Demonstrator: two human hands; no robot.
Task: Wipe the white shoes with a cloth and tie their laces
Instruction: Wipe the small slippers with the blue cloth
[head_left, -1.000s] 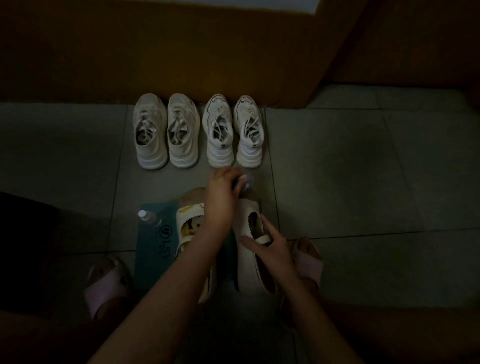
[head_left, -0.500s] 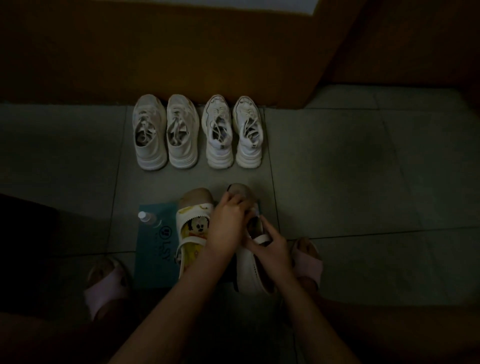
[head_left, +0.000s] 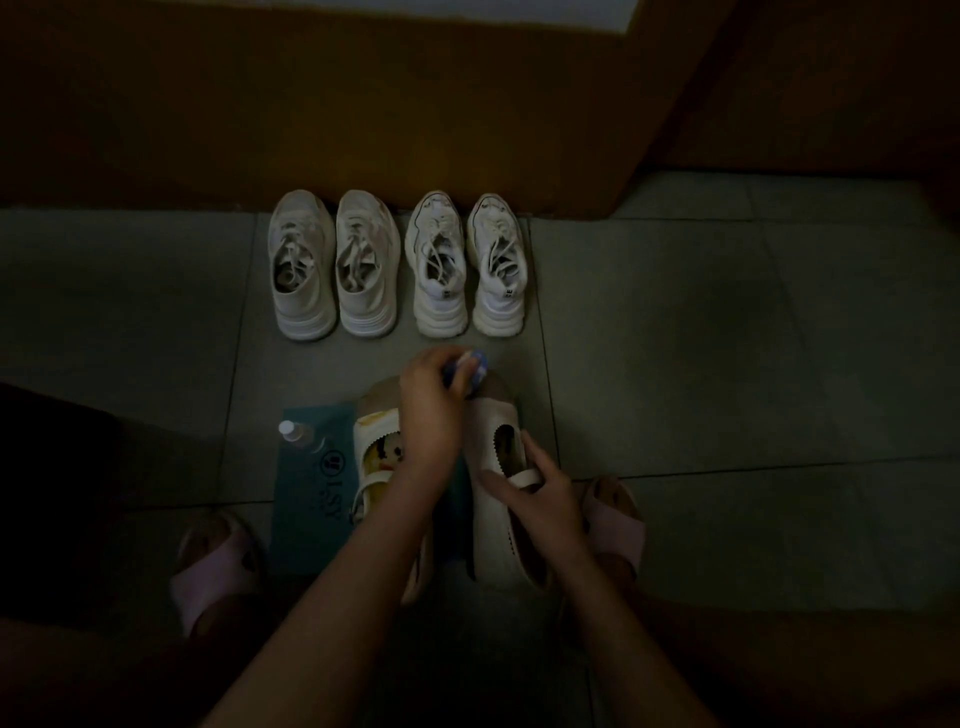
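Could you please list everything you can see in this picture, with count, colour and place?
floor: one, grey tiles, throughout
wall: one, brown, far side
sneakers: four, white, in a row by the wall
mat: one, teal, on the floor near the person
strap shoes: two, white, side by side on the mat
bottle: one, clear with a white cap, on the mat's far left corner
cloth: one, blue and white, at the right strap shoe's toe
slippers: two, pink, on the person's feet
left hand: grips the cloth
right hand: holds the right strap shoe's strap
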